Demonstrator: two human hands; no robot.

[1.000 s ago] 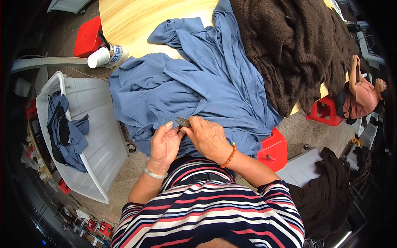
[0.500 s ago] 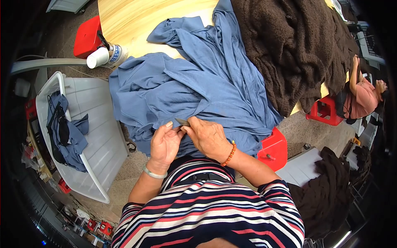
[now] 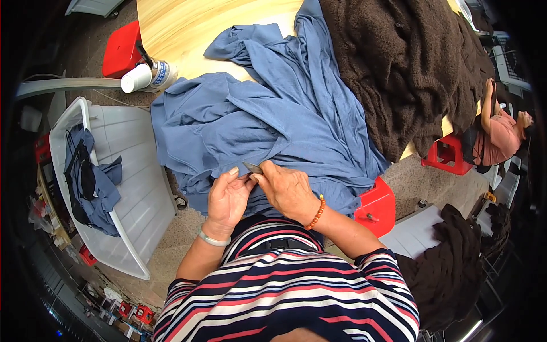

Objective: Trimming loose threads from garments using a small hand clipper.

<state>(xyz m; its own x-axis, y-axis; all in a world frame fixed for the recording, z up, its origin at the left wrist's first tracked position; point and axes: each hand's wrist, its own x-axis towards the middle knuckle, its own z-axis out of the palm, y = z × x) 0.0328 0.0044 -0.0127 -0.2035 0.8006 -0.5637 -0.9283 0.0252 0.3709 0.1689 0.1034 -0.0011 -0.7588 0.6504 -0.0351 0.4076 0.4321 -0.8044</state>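
Note:
A blue knit garment lies rumpled over the table's near edge and hangs down in front of me. At its near side, my right hand is closed around a small tool with a pointed grey metal blade; its lower part is hidden in my fingers, so its exact kind does not show. Close beside it, my left hand has its thumb raised and its fingers curled in toward the right fingertips. The left fingers seem to pinch the garment's edge, though the spot itself is partly covered.
Dark brown fuzzy knitwear is heaped on the wooden table. To the left are a white bin with blue clothes, a jar and a white cup. A red stool stands near right; a person sits beyond.
Both hands hold nearly the same pose over the garment, and the blade stays in my right hand. The view has shifted very slightly.

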